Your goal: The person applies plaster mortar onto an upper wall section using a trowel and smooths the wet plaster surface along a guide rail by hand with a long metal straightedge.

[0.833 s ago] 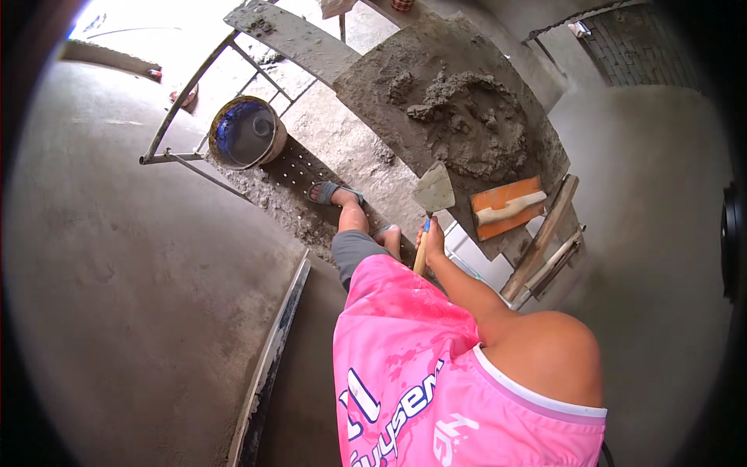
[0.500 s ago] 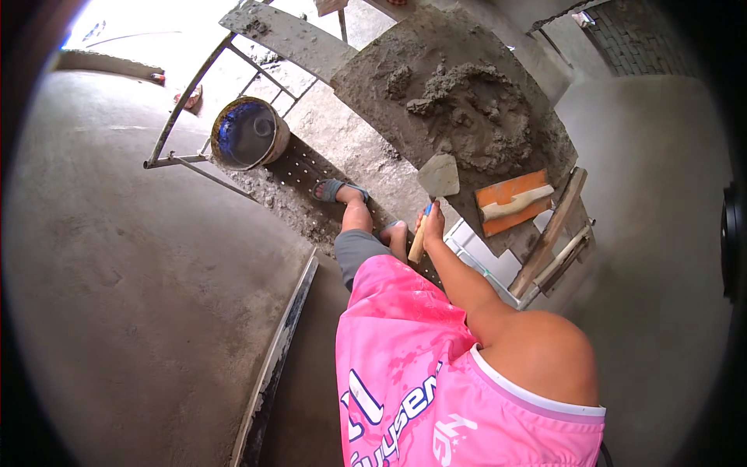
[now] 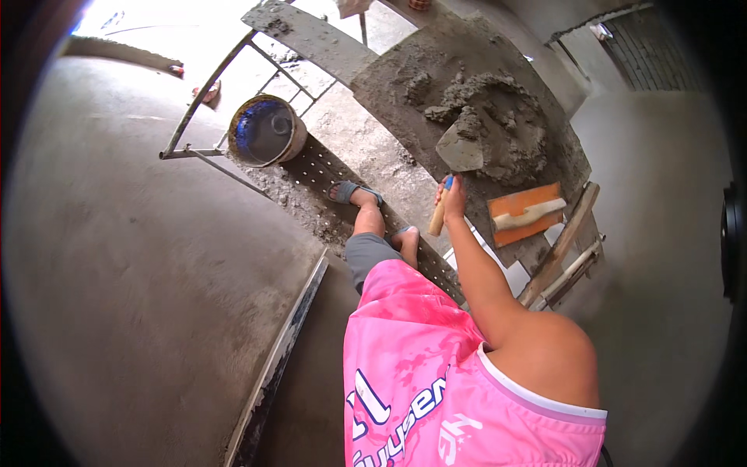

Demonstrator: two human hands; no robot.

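My right hand (image 3: 453, 199) is closed round the wooden, blue-collared handle of a pointed trowel (image 3: 461, 152). The grey blade lies at the near edge of a heap of wet mortar (image 3: 515, 128), and a lump of mortar sits at the tip. Beneath the heap is a mortar-smeared board (image 3: 391, 78). Close to the right of my hand, an orange float (image 3: 523, 226) with a pale handle rests on the board's near end. My left hand does not show.
A bucket (image 3: 298, 138) of greyish water, blue inside, stands on a perforated metal walkway (image 3: 331, 167) beside my feet. Metal scaffold tubing (image 3: 204, 100) rises at the left. A wooden plank (image 3: 562, 245) lies past the float. A long straight edge (image 3: 284, 342) runs along the lower left.
My right hand has pushed the trowel forward, from beside the heap into its near edge, and mortar now sits at the blade's tip. The whole view has shifted slightly.
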